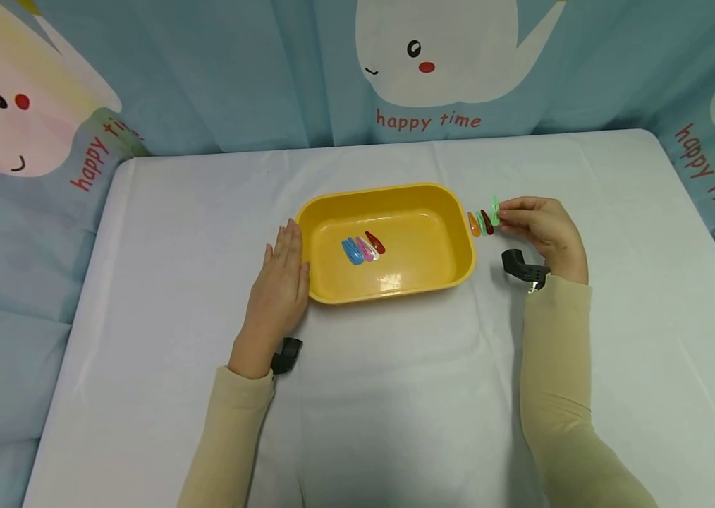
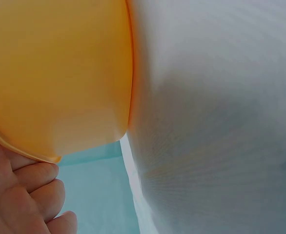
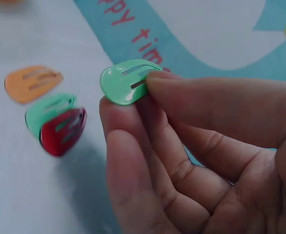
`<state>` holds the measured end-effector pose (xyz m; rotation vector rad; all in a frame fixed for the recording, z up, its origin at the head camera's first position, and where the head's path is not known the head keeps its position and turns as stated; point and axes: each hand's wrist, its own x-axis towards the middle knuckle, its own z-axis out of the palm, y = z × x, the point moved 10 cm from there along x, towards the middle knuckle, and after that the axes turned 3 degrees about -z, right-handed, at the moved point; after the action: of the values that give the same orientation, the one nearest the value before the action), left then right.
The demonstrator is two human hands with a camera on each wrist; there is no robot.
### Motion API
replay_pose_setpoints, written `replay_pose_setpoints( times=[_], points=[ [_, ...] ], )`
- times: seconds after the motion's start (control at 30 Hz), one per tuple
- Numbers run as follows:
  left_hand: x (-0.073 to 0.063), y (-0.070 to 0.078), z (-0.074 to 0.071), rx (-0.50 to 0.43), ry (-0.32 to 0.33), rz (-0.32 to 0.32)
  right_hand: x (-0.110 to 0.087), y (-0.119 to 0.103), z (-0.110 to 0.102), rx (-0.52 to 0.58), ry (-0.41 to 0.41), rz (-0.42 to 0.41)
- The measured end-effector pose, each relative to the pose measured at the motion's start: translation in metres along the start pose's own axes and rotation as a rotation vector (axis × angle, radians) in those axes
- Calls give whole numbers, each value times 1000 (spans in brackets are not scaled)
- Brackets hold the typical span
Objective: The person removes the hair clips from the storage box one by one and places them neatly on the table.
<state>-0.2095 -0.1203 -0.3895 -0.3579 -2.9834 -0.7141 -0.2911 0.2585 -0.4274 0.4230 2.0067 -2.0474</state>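
1. Right hand (image 1: 548, 229) pinches green clip (image 3: 117, 87), near three clips (image 1: 481, 223), right of tray (image 1: 427, 254).
2. Left hand (image 1: 276, 289), fingers extended, touches tray.
3. I judge: clip pickup; next calls for steady pinch.

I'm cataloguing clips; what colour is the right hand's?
Light green clip; clearest in the right wrist view.

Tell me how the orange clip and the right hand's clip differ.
Unlike the orange clip, the held clip is light green. The orange clip lies on the white cloth; the held clip is pinched in the right hand, partly covered. Both have a rounded end and slots.
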Motion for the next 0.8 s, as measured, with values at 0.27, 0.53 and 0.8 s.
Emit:
replay_pose_setpoints(
  times=[0.27,0.53,0.8],
  points=[
    [0,0,0,1,4,3,5,9,-11,-94,34,26],
    [0,-1,0,7,-7,-9,8,9,-13,-259,77,-16],
    [0,-1,0,-2,-9,-7,9,10,-15,-305,99,-18]
  ],
)
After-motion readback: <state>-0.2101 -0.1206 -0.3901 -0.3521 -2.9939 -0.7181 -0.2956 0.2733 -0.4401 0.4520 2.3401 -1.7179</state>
